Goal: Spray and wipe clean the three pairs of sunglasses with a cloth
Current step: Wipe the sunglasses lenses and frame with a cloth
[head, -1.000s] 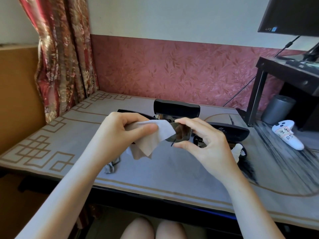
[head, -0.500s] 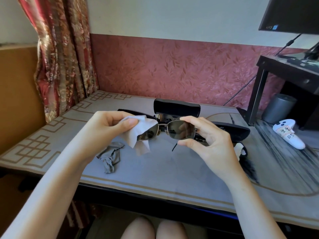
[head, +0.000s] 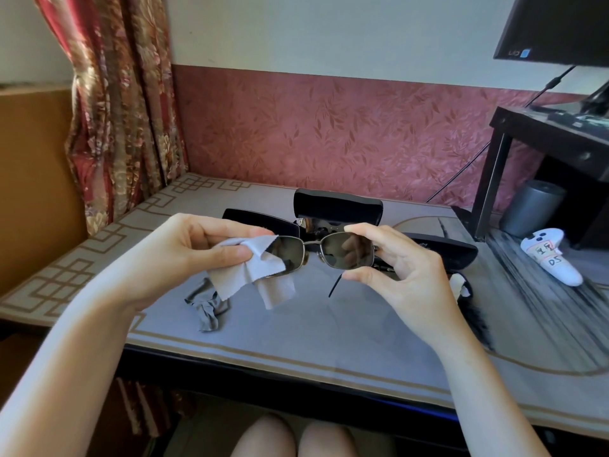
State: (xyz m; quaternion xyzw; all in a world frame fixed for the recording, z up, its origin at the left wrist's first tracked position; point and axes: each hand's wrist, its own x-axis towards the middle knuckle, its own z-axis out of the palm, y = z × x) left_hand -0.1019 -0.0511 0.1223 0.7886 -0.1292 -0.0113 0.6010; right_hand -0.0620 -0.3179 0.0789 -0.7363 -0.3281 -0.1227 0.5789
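Far out past the left hand (head: 197, 252), a heavy red and gold floral curtain (head: 122, 103) hangs down to the back corner of the worktop (head: 329, 341), whose smooth grey mat has a tan key-pattern border. The left hand pinches a thin, pale grey cloth (head: 250, 272) between thumb and fingers, and the cloth folds over the outer edge of the left-side lens of the sunglasses (head: 324, 253). The cloth's loose corners hang below the hand, with a pinked edge showing. Just below that hand a darker grey, crumpled cloth (head: 207, 308) lies on the mat.

The sunglasses are held in the air between the two hands, above the middle of the worktop. They have a thin metal frame and dark, rounded rectangular lenses; one slim black temple tip (head: 334, 286) points down under the right lens. The right hand (head: 405, 272) clamps the right lens rim, thumb below and fingers on top.

Behind the hands three black hard cases crowd the worktop: one low behind the left hand (head: 257, 219), one standing open (head: 337, 206) with another pair partly visible in it, and one long oval case (head: 441, 252) behind the right hand. Beyond the right hand lies a white game controller (head: 550, 255) with a handwritten label, a grey cylinder (head: 530, 206) sits under a dark stand (head: 514, 133), and a monitor (head: 557, 28) fills the top corner.
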